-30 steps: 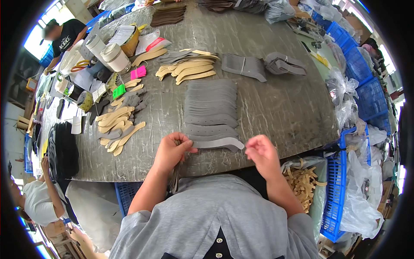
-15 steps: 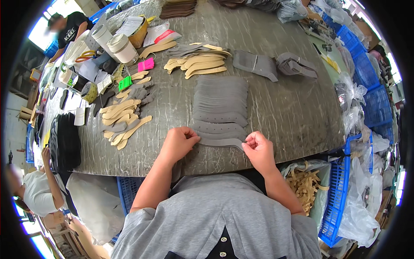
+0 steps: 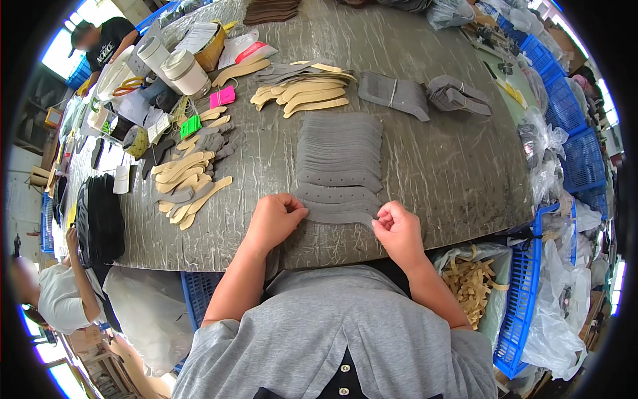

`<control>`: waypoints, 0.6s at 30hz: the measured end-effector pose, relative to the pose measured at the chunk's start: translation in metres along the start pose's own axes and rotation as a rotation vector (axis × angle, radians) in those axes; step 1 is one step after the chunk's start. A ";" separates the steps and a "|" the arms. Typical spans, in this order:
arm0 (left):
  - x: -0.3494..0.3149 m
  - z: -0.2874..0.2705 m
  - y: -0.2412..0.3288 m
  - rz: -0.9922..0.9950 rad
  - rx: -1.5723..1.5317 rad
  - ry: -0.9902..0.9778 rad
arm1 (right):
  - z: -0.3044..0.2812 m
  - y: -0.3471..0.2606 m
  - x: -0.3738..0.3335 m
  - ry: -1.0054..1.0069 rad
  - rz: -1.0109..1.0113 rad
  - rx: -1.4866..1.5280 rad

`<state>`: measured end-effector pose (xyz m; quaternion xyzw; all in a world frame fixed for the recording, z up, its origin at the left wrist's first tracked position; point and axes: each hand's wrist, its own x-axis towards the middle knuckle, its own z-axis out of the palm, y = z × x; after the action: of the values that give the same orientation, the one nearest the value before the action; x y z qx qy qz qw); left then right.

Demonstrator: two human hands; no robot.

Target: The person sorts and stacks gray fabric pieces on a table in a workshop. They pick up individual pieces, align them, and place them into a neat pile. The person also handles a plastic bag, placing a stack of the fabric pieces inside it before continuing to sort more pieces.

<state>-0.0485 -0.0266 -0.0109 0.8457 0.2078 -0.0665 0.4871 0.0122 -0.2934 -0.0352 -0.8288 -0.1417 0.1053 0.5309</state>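
Observation:
A curved grey strip (image 3: 339, 216) lies at the near end of a long row of overlapping grey strips (image 3: 340, 149) on the table. My left hand (image 3: 276, 216) pinches its left end between thumb and fingers. At its other end, my right hand (image 3: 397, 225) is closed in a pinch on the tip. Just beyond are grey strips with small holes along them (image 3: 339, 193). The fingertips partly cover both ends of the nearest strip.
Beige and grey strips (image 3: 189, 176) lie loosely at left; a beige-topped pile (image 3: 312, 93) and tied grey bundles (image 3: 393, 94) sit beyond. Jars (image 3: 186, 72) crowd the far left. A blue crate (image 3: 522, 306) and a bag of beige scraps (image 3: 468, 286) stand right. Two people are at left.
Both hands stay pinched at the strip's ends with hardly any movement. The view has shifted very slightly.

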 end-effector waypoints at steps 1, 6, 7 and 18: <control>0.000 0.000 -0.001 -0.004 0.001 0.000 | 0.001 -0.003 0.001 -0.009 -0.041 -0.119; -0.003 0.002 0.003 0.043 0.098 0.041 | 0.005 -0.011 -0.002 0.029 -0.324 -0.635; -0.004 0.002 0.007 0.043 0.124 0.042 | 0.007 -0.012 -0.003 -0.010 -0.421 -0.624; -0.004 0.003 0.002 0.154 0.181 0.075 | 0.016 -0.034 0.000 -0.259 -0.685 -0.916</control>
<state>-0.0515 -0.0309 -0.0098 0.9016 0.1532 -0.0158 0.4042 0.0030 -0.2667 -0.0112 -0.8611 -0.4965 -0.0437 0.1007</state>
